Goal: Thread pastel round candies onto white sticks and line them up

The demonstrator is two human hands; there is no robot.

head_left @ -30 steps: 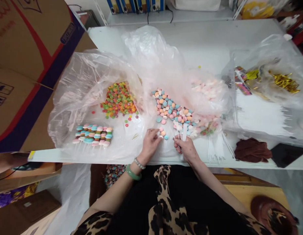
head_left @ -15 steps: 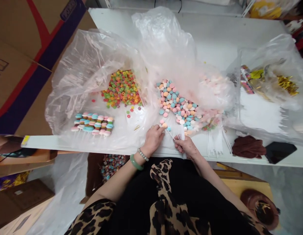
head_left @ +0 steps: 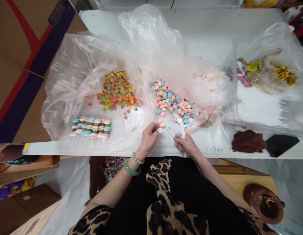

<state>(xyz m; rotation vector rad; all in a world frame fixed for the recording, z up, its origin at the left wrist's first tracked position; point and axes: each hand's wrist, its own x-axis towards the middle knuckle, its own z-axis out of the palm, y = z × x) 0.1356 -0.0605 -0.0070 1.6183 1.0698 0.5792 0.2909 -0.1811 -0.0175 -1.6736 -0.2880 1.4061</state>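
My left hand [head_left: 148, 138], with a bead bracelet and a green bangle at the wrist, has thumb and forefinger pinched at a white candy [head_left: 160, 130]. An orange candy [head_left: 162, 125] and a blue candy [head_left: 168, 127] lie just past the fingertips. Closed in my right hand [head_left: 187, 143] is a bunch of thin white sticks [head_left: 180, 129]. One stick [head_left: 170, 133] slants out of it toward the left hand. Beyond both hands spreads a heap of pastel candies [head_left: 174, 101]. Several finished candy skewers [head_left: 91, 127] lie side by side at the left.
Ring-shaped gummies [head_left: 117, 89] rest on clear plastic bags at the left, near a cardboard box [head_left: 21, 88]. To the right are more white sticks [head_left: 213, 140], a brown cloth [head_left: 248, 141], a black object [head_left: 281, 144] and a clear bin [head_left: 236, 98]. The table's edge [head_left: 92, 150] runs nearby.
My left hand has drawn back slightly from the orange candy and pinches at a white one. My right hand keeps hold of the sticks. The whole view has shifted a little.
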